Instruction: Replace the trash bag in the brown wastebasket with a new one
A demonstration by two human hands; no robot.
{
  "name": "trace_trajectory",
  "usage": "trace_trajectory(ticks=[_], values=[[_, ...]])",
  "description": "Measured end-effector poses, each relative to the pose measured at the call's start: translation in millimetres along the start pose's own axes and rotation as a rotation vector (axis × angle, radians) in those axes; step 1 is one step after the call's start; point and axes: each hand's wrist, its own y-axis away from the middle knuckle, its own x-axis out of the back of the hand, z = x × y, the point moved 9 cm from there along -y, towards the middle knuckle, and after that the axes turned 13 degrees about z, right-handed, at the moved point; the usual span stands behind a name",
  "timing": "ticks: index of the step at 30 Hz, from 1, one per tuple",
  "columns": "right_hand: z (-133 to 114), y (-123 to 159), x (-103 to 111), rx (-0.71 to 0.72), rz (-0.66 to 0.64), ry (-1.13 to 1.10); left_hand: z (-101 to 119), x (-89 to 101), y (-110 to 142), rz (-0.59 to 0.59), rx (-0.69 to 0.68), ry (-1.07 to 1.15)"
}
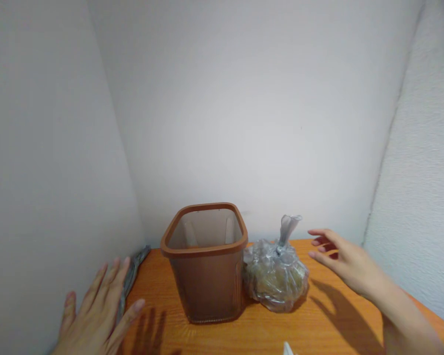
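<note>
A brown, see-through plastic bin (209, 291) stands upright on the wooden table, its thicker rim facing up. Right beside it sits a knotted clear plastic bag (277, 281) with something yellowish-green inside that I cannot make out. My right hand (340, 259) hovers to the right of the bag, fingers apart and slightly curled, touching nothing. At the lower left, my left hand (98, 310) is raised with its fingers spread and holds nothing. Partly behind it lies a folded grey-blue plastic item (133, 271) along the left wall.
White walls close in the orange-brown wooden table (214, 340) at the left, back and right. A small white pointed thing (287, 349) pokes in at the bottom edge, mostly out of view.
</note>
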Motion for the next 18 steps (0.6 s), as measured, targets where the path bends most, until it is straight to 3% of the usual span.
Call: trace_trajectory(ticks=[4, 9, 13, 18], values=[[-5.1, 4.2, -52.3, 0.156, -0.207, 0.089, 50.0, 9.7, -40.3, 0.016, 0.026, 0.232], [-14.4, 5.2, -86.3, 0.215, -0.263, 0.068, 91.6, -13.5, -60.5, -0.155, 0.086, 0.444], [-12.3, 2.2, -97.6, 0.246, -0.245, 0.074, 94.4, -28.2, -64.5, -0.195, 0.158, 0.489], [-15.8, -5.3, -94.0, 0.274, -0.188, 0.043, 91.3, -25.4, -70.4, -0.14, 0.171, 0.564]])
